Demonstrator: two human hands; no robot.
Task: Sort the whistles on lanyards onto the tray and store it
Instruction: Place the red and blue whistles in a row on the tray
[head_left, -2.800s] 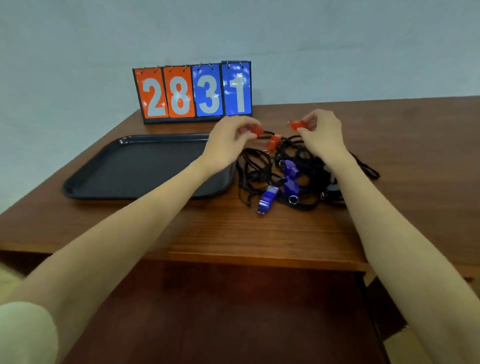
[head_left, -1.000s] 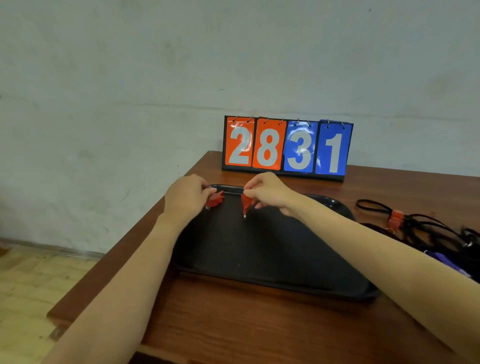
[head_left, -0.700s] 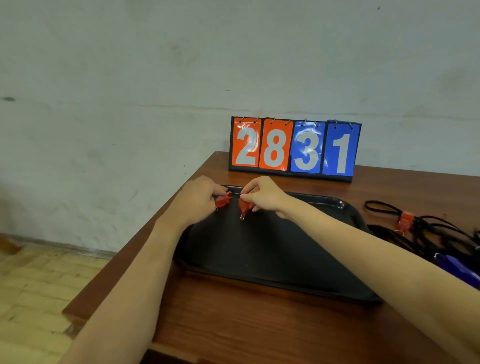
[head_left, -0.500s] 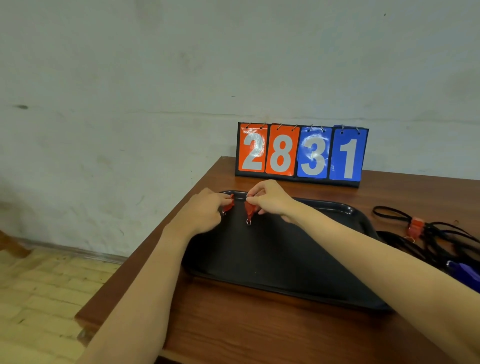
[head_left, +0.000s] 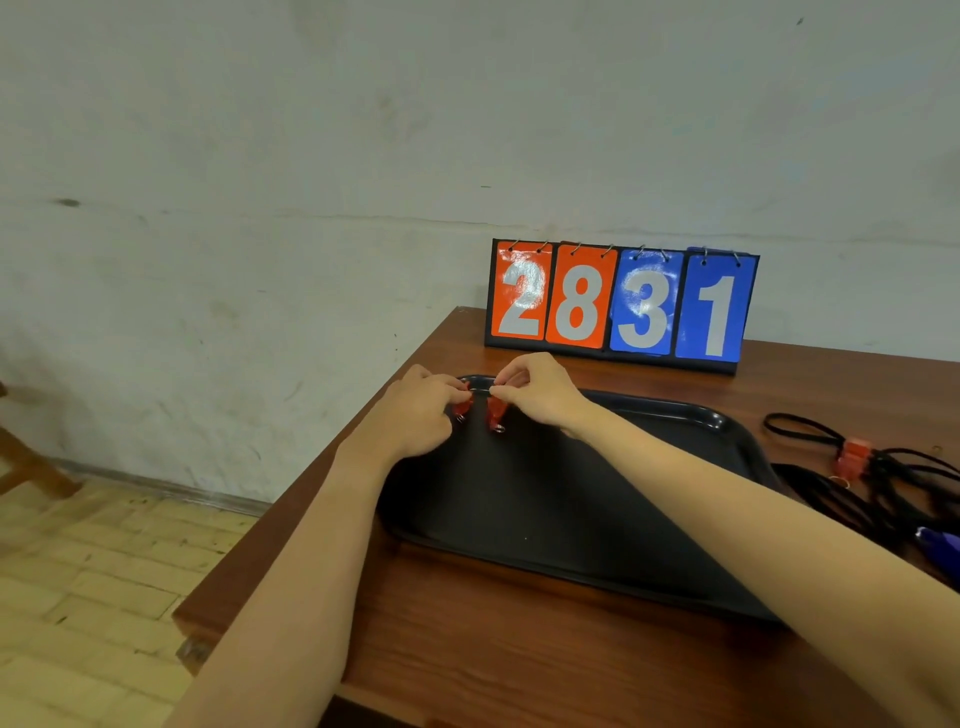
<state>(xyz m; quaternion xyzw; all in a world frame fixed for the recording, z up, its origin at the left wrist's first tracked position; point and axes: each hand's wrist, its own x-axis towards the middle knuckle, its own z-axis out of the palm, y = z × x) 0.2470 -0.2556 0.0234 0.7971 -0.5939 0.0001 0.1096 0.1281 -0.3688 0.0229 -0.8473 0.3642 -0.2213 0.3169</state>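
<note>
- Tray (head_left: 623, 530): black, shallow, flat on the wooden table (head_left: 519, 665), centre of frame. Its floor shows bare apart from what the hands hold at its upper-left corner.
- Left hand (head_left: 415, 415): at the tray's upper-left corner, fingers curled narrow and pinched on a red whistle (head_left: 462, 402), largely hidden by the knuckles.
- Right hand (head_left: 535, 389): just beside the left, thumb and forefinger pinched on a second red whistle (head_left: 496, 410); a metal ring hangs at its lower end, touching or nearly touching the tray floor. No lanyard can be made out on either piece.
- Remaining stock: tangle of black lanyards (head_left: 883, 488) on the table at the right edge of frame, off the tray, with one more orange-red whistle (head_left: 852, 457) and a blue whistle (head_left: 940, 543) partly cut off by the frame.
- Scoreboard (head_left: 621, 304): flip cards reading 2831, standing upright behind the tray; not part of the task.
- Step in hand, as judged: setting the first two red whistles down side by side on the tray.
- Next move calls for: loosening both pinches so the pieces lie flat, then reaching right to the tangle and freeing one lanyard without dragging the rest.
</note>
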